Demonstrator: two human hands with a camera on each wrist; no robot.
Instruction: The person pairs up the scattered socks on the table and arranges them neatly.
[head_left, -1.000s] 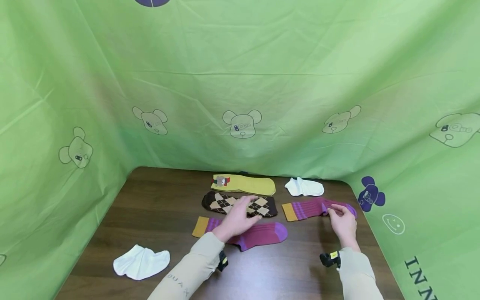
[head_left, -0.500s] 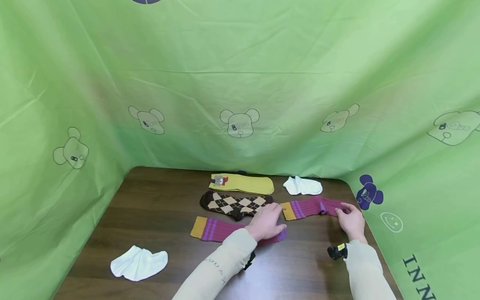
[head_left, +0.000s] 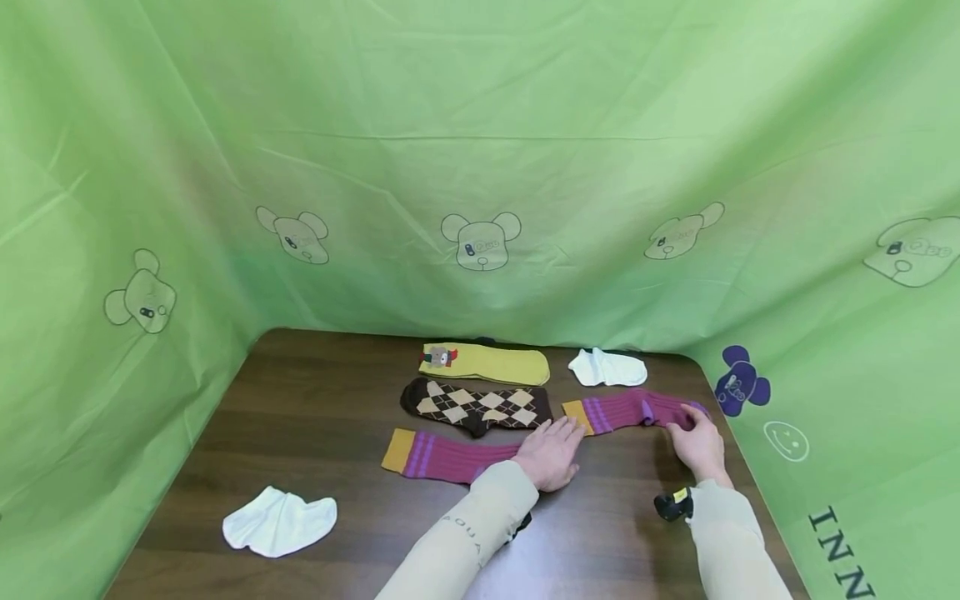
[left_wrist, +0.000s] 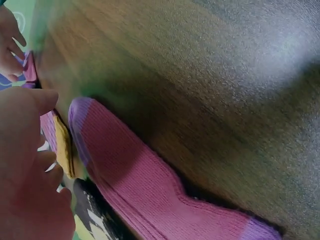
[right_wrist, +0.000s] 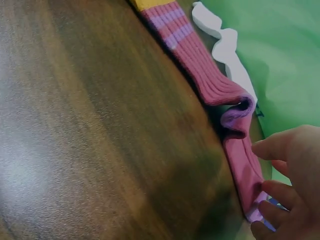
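Note:
A magenta sock [head_left: 457, 458] with a mustard cuff and purple stripes lies at the front of the sock rows. My left hand [head_left: 553, 454], fingers extended, hides its toe end in the head view. Those fingertips reach the mustard cuff of a matching sock [head_left: 618, 412] on the right. In the left wrist view, the nearer sock [left_wrist: 135, 170] lies flat beside the hand, its purple toe showing. My right hand [head_left: 699, 446] is by the matching sock's toe end, its fingers loosely bent. The right wrist view shows this sock's purple heel [right_wrist: 237, 116] bunched up in a fold.
Behind them lie a brown argyle sock [head_left: 480, 406] and a yellow sock [head_left: 495, 365] with an animal figure. One white ankle sock [head_left: 609, 367] is at the back right, another [head_left: 279, 522] at the front left. Green printed cloth [head_left: 480, 167] walls in the wooden table [head_left: 315, 400].
My left hand has moved right, from over the argyle sock to the front sock's toe end, baring the argyle sock. My right hand has shifted slightly right along the matching sock.

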